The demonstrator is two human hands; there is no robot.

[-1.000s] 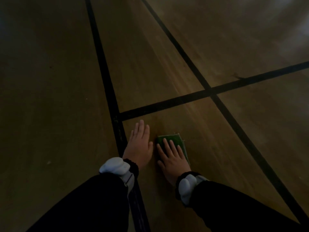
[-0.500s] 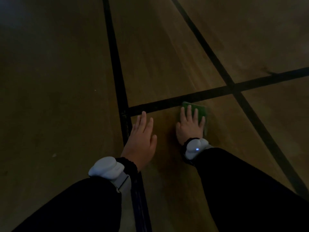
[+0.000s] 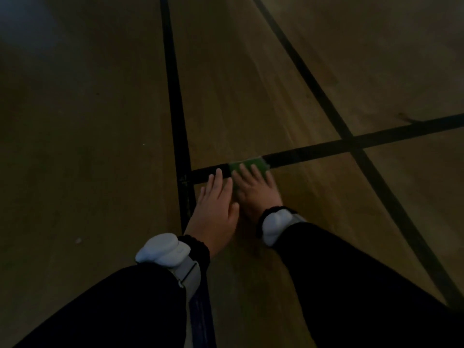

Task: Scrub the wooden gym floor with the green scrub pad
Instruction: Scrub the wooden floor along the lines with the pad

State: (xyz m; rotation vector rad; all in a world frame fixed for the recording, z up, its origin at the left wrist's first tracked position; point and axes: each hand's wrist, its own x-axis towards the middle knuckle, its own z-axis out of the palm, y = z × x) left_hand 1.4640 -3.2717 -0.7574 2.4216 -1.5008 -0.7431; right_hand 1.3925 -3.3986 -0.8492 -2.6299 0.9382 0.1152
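The green scrub pad (image 3: 258, 164) lies flat on the wooden gym floor (image 3: 238, 101), over a black line (image 3: 313, 150) that runs across. My right hand (image 3: 253, 189) presses on the pad with straight, spread fingers and covers its near half. My left hand (image 3: 216, 209) rests flat on the floor right beside it, fingers straight, fingertips reaching the same black line. Both wrists wear white bands, and the sleeves are black.
A long black line (image 3: 175, 96) runs away from me just left of my left hand. Another black line (image 3: 326, 96) crosses diagonally on the right. A small white speck (image 3: 78, 240) lies on the boards at the left. The light is dim.
My right hand has pushed the pad forward from near my wrists up onto the cross line, then slid it left, closer to my left hand. The left hand stayed planted.
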